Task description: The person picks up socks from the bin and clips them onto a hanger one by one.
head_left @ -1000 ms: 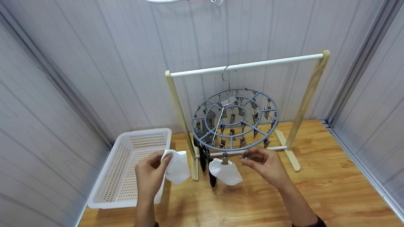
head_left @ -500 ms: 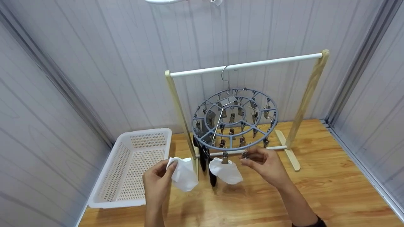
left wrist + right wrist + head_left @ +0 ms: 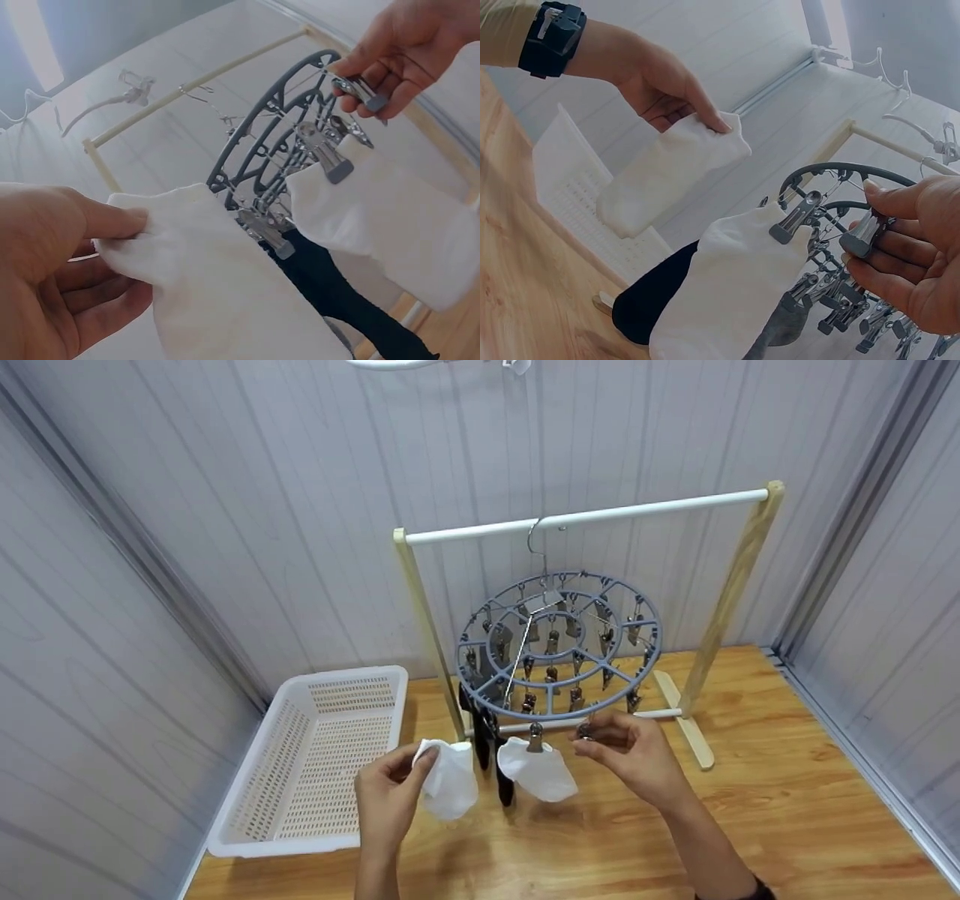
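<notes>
My left hand [image 3: 386, 802] pinched the limp, light white sock [image 3: 450, 778] at its cuff; my right hand [image 3: 634, 757] fingers squeezed a metal clip [image 3: 864, 232].

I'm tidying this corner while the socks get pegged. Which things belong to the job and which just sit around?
In use: left hand holding white sock; right hand pinching clip; round peg hanger; rail stand.
Idle: white basket; hung white sock; dark sock.
</notes>
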The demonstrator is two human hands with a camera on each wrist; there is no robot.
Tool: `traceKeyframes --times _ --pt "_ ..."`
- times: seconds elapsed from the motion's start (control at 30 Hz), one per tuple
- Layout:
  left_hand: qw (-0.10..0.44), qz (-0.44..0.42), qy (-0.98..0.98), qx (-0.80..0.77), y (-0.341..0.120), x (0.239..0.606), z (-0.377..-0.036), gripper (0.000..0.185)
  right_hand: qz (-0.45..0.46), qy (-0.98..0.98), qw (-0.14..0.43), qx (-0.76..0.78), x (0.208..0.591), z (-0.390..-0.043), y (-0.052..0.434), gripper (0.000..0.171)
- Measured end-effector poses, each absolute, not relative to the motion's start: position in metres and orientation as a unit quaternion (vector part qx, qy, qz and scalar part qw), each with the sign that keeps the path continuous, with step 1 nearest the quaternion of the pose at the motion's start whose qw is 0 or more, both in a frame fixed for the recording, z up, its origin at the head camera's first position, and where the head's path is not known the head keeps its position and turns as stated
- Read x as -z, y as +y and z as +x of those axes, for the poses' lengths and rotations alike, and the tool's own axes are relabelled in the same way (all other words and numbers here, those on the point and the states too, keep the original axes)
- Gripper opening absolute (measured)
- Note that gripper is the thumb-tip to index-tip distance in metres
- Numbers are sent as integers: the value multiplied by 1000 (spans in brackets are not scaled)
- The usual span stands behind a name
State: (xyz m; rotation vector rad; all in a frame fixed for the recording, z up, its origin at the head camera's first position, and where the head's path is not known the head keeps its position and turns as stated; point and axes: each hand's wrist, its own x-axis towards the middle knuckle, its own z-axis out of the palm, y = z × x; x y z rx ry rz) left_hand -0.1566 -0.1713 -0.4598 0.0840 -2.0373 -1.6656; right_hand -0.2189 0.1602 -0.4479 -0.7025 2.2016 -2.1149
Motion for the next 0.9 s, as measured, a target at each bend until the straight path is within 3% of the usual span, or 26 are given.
traceKeyframes --times 0.9 --pt "102 -71 -764 634 -108 469 -160 13 -230 711 12 665 446 -210 150 21"
